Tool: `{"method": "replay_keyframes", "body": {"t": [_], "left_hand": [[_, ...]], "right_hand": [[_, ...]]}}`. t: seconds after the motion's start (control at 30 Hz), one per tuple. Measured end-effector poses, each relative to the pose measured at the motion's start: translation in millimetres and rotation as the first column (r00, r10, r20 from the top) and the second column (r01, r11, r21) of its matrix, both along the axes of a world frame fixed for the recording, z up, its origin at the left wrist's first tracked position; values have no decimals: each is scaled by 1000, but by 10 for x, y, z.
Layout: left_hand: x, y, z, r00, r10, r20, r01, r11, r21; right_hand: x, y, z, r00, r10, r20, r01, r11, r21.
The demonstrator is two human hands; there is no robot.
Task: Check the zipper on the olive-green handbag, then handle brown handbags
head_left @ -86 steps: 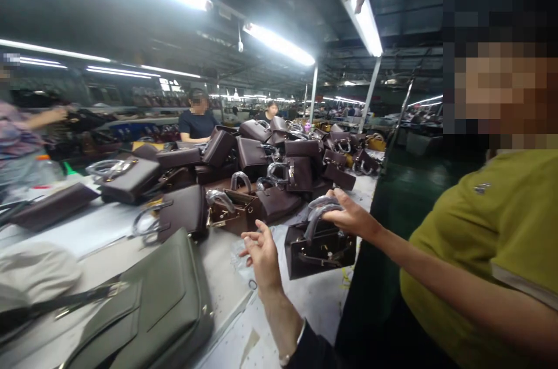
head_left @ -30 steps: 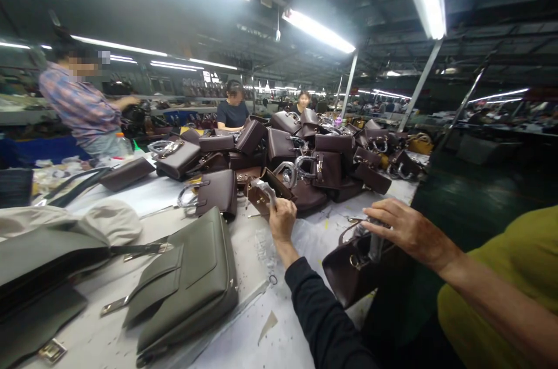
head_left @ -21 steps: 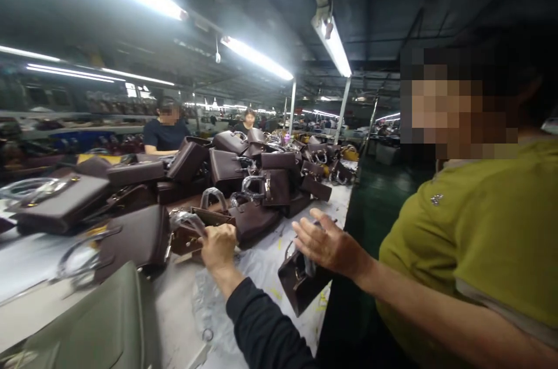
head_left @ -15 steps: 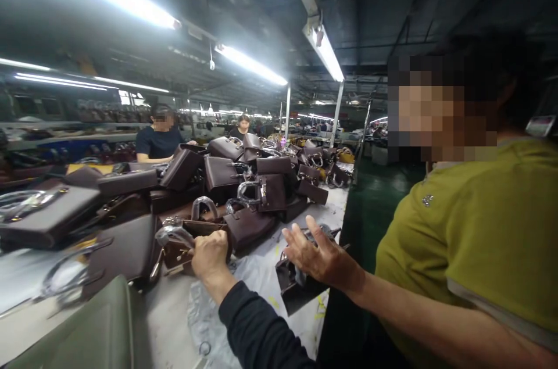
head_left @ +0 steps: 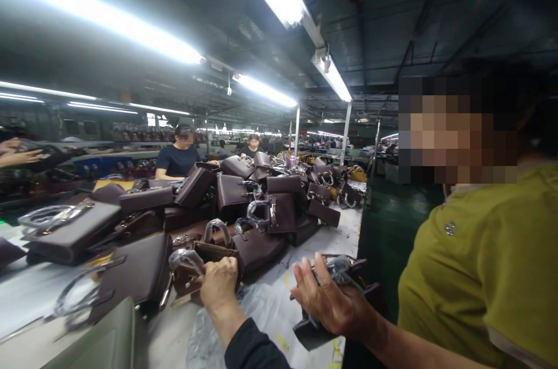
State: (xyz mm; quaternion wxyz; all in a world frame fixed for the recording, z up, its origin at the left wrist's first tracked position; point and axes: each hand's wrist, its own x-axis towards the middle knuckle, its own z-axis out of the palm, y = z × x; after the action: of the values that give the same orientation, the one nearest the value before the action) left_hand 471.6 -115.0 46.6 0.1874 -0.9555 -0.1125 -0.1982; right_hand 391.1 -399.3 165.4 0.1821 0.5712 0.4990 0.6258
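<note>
My right hand (head_left: 220, 283), in a dark sleeve, is closed on the upper edge of a brown handbag (head_left: 183, 282) standing on the white table (head_left: 161, 337). Clear plastic covers the bag's handle, and my hand hides part of the bag. My left hand is out of view. At the lower left, close to me, is the edge of a smooth grey-green bag (head_left: 98, 340). Crumpled clear plastic (head_left: 204, 331) lies below my right wrist.
Dark brown handbags (head_left: 143, 270) are heaped across the table. On the right, a person in an olive shirt (head_left: 475, 276) reaches in, their hand (head_left: 331, 302) over a small dark bag (head_left: 314, 329) at the table edge. Two people stand beyond the heap; other hands (head_left: 21, 154) show at far left.
The view has tilted up and turned left, so things sit lower and further right. My right hand keeps its hold on the brown handbag. Someone's hands have appeared at far left.
</note>
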Motion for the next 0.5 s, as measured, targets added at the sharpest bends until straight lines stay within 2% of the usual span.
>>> {"method": "replay_keyframes", "body": {"t": [0.2,0.37,0.5], "left_hand": [[5,-7,-32,1000,-23,-16,22,1000,-2],[-92,-59,-1,998,-69,0,69,998,-3],[-53,-53,-11,997,-45,59,43,998,47]], "right_hand": [[24,-40,53,972,32,-234,-34,999,-5],[69,-70,59,943,-1,-332,30,996,82],[123,-72,15,874,53,-483,34,985,169]]}}
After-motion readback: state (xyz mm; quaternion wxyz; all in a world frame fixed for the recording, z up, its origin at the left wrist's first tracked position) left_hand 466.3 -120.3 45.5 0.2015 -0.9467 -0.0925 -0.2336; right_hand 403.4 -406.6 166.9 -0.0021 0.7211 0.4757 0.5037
